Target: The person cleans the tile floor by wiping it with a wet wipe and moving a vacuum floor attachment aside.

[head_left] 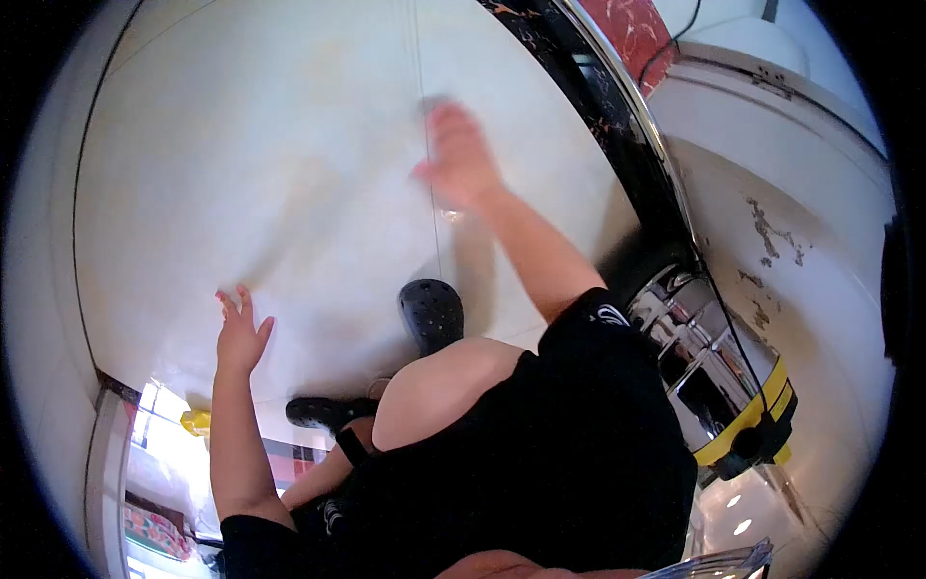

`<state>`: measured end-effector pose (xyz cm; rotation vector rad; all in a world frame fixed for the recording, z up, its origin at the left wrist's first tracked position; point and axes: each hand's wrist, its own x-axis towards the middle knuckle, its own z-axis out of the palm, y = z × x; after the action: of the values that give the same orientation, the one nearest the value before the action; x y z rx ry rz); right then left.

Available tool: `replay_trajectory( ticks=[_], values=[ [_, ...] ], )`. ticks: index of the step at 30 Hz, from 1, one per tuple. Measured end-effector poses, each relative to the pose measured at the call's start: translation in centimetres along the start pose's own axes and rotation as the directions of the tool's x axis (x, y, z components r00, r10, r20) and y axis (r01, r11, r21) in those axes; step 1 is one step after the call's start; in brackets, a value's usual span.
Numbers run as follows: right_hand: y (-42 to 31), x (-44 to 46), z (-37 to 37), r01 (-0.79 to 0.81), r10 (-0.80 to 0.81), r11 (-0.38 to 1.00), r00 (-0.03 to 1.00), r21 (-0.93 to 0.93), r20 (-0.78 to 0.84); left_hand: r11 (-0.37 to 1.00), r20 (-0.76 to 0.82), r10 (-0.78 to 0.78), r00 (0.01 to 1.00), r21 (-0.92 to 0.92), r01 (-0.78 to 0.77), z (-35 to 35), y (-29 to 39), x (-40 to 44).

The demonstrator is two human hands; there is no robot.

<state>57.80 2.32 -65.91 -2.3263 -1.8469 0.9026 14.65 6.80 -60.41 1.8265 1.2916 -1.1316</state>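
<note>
My left hand (243, 338) is open over the pale tiled floor (289, 125), its fingers apart and nothing in them. My right hand (461, 159) reaches forward over the floor near a tile seam, and motion smears its fingers. A small dark patch shows at its fingertips; whether it is a held thing or a shadow I cannot make out. Below the hands are two black clogs (431, 314) with holes in them, worn on my feet. My knee is bent between my arms.
A shiny steel drum with a yellow rim (719, 449) and black latch stands at my right. Dark marble edging (588, 87) with metal trim runs along the right side. The wall (762, 183) has peeling paint. A yellow object (196, 422) lies by my left forearm.
</note>
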Motion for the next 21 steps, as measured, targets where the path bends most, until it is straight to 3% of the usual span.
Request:
replay_trajectory(
  ticks=[3,4,6,8,10,11,12,14,15,17,18,20,21],
  values=[
    [9.2,2.7,1.5,-0.239,0.067,0.921,0.876,-0.309,-0.478,1.0,-0.031,0.013,0.999,0.02,-0.013,0.3,0.1,-0.1],
    [9.7,4.5,1.5,-0.223,0.053,0.923,0.88,-0.312,-0.473,1.0,-0.034,0.007,0.999,0.03,-0.006,0.4,0.2,-0.2],
    [9.6,7.1,0.9,-0.381,0.269,0.914,0.829,-0.143,-0.49,1.0,-0.046,0.0,0.999,0.022,0.001,0.5,0.2,-0.2],
    [3.5,7.1,0.6,-0.138,0.018,0.951,0.918,-0.277,-0.396,1.0,-0.059,-0.002,0.998,0.017,0.003,0.4,0.3,-0.3],
    [-3.9,5.4,0.6,0.089,-0.107,0.98,0.99,-0.177,-0.096,1.0,-0.058,-0.011,0.998,-0.01,0.01,0.4,0.5,-0.5],
    [-7.2,4.2,0.5,0.227,-0.217,0.968,0.971,-0.105,0.095,1.0,-0.059,-0.016,0.998,-0.019,0.015,0.6,0.5,-0.5],
    [-9.6,2.3,2.0,0.37,-0.363,0.929,0.92,-0.023,0.149,1.0,-0.074,-0.02,0.997,-0.01,0.019,0.9,0.4,-0.4],
    [-11.0,-1.2,7.0,0.726,-0.737,0.672,0.675,0.146,0.038,1.0,-0.09,-0.029,0.996,-0.011,0.028,1.1,0.5,-0.2],
    [-11.0,-2.6,8.3,0.734,-0.746,0.663,0.664,0.147,0.046,0.999,-0.096,-0.031,0.995,-0.016,0.03,0.8,0.7,-0.3],
    [-11.2,-4.7,9.7,0.839,-0.863,0.505,0.486,0.201,0.139,0.998,-0.1,-0.046,0.994,-0.037,0.043,1.0,0.5,-0.5],
    [-11.2,-4.2,9.0,0.844,-0.867,0.498,0.476,0.201,0.149,0.999,-0.124,-0.036,0.992,-0.033,0.032,1.2,0.3,-0.4],
    [-9.9,-1.5,5.9,0.718,-0.694,0.684,0.585,0.131,0.42,0.999,-0.155,-0.03,0.987,-0.043,0.024,1.7,0.4,-0.5],
    [-8.6,-0.2,5.1,0.681,-0.645,0.732,0.693,0.004,0.322,0.998,-0.172,-0.031,0.985,-0.058,0.021,1.7,0.4,-0.7]
  ],
)
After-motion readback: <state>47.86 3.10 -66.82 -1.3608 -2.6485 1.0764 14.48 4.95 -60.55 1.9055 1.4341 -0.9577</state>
